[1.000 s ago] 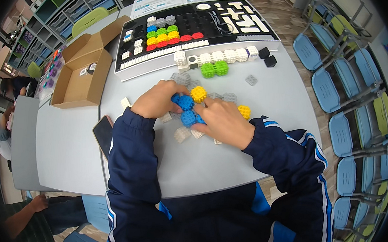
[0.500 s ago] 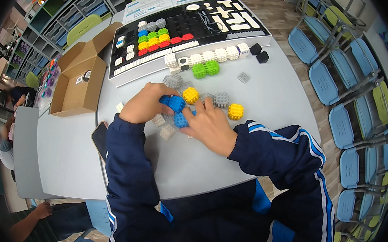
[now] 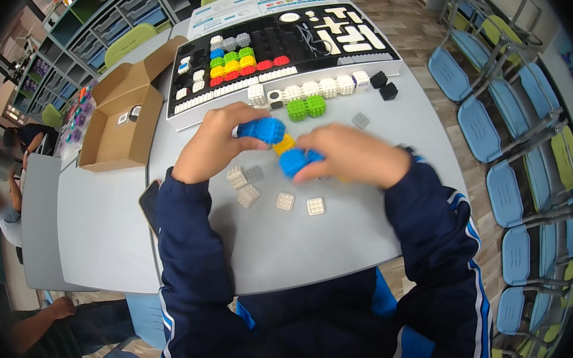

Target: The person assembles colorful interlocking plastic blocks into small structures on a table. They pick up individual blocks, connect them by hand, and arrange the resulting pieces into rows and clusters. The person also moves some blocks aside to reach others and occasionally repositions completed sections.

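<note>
Two hands meet over the middle of the grey tabletop (image 3: 335, 245), working one small assembly of studded plastic cubes lifted just clear of the surface. The left hand (image 3: 213, 144) curls around a blue cube (image 3: 261, 129), fingers pressed onto its top and thumb beneath, while the right hand (image 3: 351, 156) pinches a second blue cube (image 3: 296, 161) from the other side; a yellow cube (image 3: 284, 144) sits between the two, touching both. Held from opposite ends like this, the pieces can be pushed together along one line, it seems. Their faces carry a grid of raised knobs and look hard and matte. Below the hands, four loose pale grey tiles (image 3: 284, 201), flat, square and dimpled, lie near the tabletop's middle. Toward the far edge, a row of white cubes (image 3: 325, 88) and green cubes (image 3: 306, 107) stands before a black sorting tray (image 3: 312, 38) holding coloured blocks in rows. An open cardboard box (image 3: 122, 124) rests at the left edge.
</note>
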`<act>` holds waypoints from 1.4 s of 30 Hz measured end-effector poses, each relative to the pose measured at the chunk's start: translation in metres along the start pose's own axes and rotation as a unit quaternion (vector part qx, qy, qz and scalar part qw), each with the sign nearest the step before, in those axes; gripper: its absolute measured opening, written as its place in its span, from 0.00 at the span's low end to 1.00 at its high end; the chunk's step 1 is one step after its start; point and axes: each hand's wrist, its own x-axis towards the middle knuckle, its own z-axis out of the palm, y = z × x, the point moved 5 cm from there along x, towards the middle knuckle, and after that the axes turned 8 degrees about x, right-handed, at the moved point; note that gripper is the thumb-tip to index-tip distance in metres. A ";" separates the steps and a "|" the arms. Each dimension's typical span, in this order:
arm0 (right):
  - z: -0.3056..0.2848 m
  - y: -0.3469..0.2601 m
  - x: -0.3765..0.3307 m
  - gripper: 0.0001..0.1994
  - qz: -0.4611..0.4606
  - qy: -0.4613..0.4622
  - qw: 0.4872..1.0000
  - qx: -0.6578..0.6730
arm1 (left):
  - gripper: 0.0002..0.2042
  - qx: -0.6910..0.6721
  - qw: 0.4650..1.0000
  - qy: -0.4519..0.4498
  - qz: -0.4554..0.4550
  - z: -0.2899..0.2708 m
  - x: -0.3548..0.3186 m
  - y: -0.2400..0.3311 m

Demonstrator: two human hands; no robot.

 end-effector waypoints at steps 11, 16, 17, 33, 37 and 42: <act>-0.071 0.142 -0.006 0.25 0.100 0.090 0.985 0.111 | 0.21 0.002 0.994 0.103 0.047 0.048 0.060 0.043; -0.058 0.148 -0.005 0.23 0.179 0.003 0.972 0.154 | 0.20 -0.072 0.985 0.157 0.012 0.047 0.081 0.041; -0.057 0.146 -0.006 0.23 0.189 -0.019 0.969 0.161 | 0.20 -0.088 0.984 0.156 0.000 0.051 0.086 0.041; -0.107 0.149 -0.053 0.28 0.358 0.079 0.928 -0.067 | 0.20 0.118 0.991 0.055 -0.011 0.130 0.124 0.052; -0.103 0.158 -0.048 0.30 0.350 0.095 0.930 -0.050 | 0.19 0.159 0.987 0.035 -0.013 0.135 0.121 0.048; -0.099 0.166 -0.047 0.33 0.371 0.066 0.926 -0.011 | 0.18 0.197 0.979 0.039 -0.020 0.140 0.121 0.043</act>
